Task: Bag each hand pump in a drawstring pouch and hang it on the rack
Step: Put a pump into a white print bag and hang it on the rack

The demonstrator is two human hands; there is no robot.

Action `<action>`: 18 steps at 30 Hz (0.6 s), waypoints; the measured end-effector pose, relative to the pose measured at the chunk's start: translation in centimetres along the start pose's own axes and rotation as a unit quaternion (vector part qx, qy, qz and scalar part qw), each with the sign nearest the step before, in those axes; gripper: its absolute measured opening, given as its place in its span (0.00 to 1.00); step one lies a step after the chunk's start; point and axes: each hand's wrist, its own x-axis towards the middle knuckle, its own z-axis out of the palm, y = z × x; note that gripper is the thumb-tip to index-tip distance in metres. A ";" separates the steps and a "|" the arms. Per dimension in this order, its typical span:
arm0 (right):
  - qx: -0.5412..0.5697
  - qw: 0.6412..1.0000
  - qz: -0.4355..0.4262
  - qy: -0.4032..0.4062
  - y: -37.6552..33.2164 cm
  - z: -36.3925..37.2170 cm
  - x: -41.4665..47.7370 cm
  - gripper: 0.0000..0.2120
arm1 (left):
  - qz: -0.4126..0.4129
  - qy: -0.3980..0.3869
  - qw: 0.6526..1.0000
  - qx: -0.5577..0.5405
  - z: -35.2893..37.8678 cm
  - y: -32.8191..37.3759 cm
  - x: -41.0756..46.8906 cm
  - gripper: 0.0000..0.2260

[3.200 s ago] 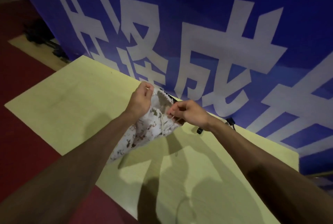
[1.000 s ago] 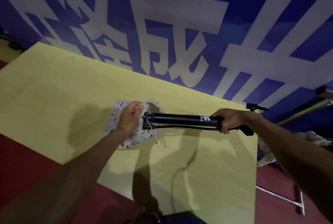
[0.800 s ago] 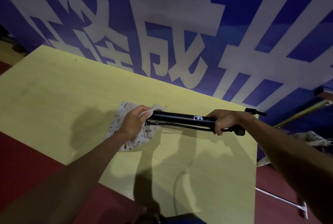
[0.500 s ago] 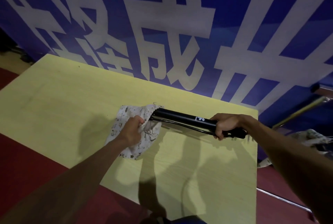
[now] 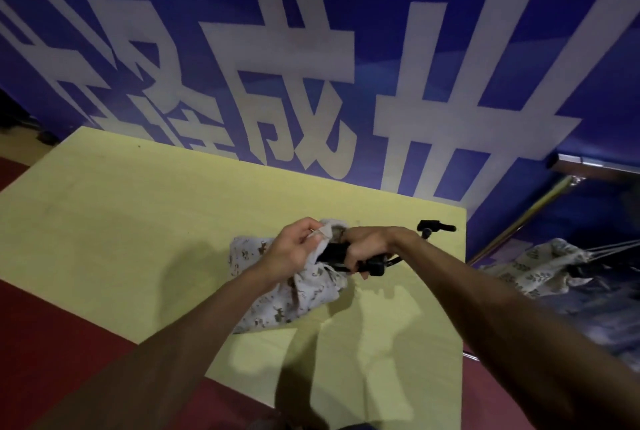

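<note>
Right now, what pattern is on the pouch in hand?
The pouch is pale with small dark printed figures; head view.

This looks like an event hall or exhibition space, not a home or a shop. A huge blue banner (image 5: 381, 31) printed with big white Chinese characters fills the whole back wall. The floor (image 5: 52, 343) is covered in dark red carpet. A plain pale yellow table (image 5: 121, 222) stands right up against the banner. Off to the right is a metal rack (image 5: 595, 170), with a printed cloth pouch (image 5: 533, 267) just below it, cords trailing.
</note>
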 end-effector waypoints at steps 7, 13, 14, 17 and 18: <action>-0.092 0.994 -0.041 0.037 -0.9 0.0 -1.2 0.18 | -0.022 0.105 0.990 -0.086 2.3 3.2 0.2 0.07; -0.051 0.995 -0.063 0.057 -1.0 0.9 -3.1 0.20 | -0.034 0.176 0.974 -0.138 0.8 3.0 -0.7 0.05; -0.047 0.995 -0.064 0.059 -1.3 1.2 -3.3 0.18 | -0.038 0.193 0.970 -0.141 0.6 2.8 -0.8 0.05; -0.039 0.994 -0.083 0.065 -1.6 1.7 -3.8 0.12 | -0.056 0.232 0.958 -0.157 -0.3 2.2 -0.9 0.06; -0.033 0.993 -0.086 0.074 -1.8 2.0 -3.8 0.11 | -0.062 0.235 0.956 -0.162 -0.7 2.0 -1.0 0.06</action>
